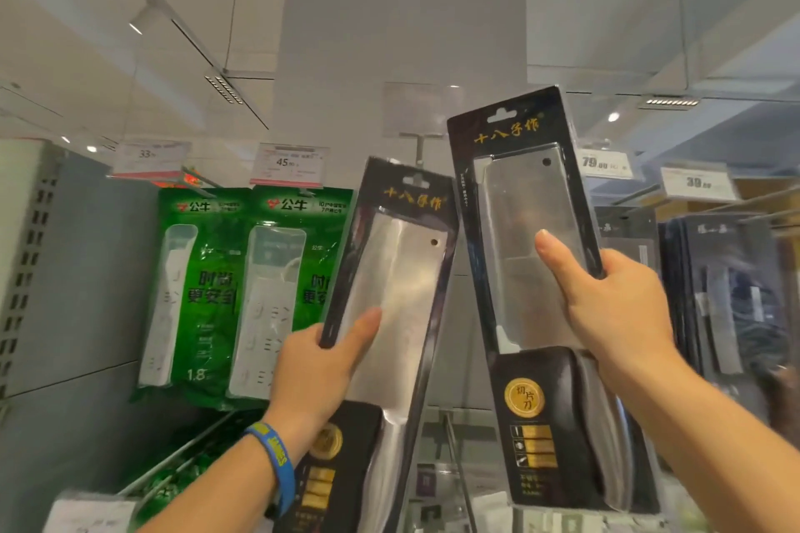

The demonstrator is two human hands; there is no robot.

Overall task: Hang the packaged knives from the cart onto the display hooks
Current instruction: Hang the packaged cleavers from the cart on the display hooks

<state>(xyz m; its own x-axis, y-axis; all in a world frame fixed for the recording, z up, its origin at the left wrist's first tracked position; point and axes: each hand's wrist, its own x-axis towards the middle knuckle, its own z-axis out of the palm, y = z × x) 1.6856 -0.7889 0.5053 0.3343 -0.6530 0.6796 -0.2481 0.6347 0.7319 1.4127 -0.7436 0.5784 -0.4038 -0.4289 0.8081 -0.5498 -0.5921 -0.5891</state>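
Hands (318,372) (619,307) grip glossy, flat knife packs (389,273) (519,208) — rectangular.

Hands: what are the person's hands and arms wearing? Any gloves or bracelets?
No gloves and no sleeves show. The left hand has a blue rubber wristband with yellow letters on its wrist. The right hand wears nothing that shows.
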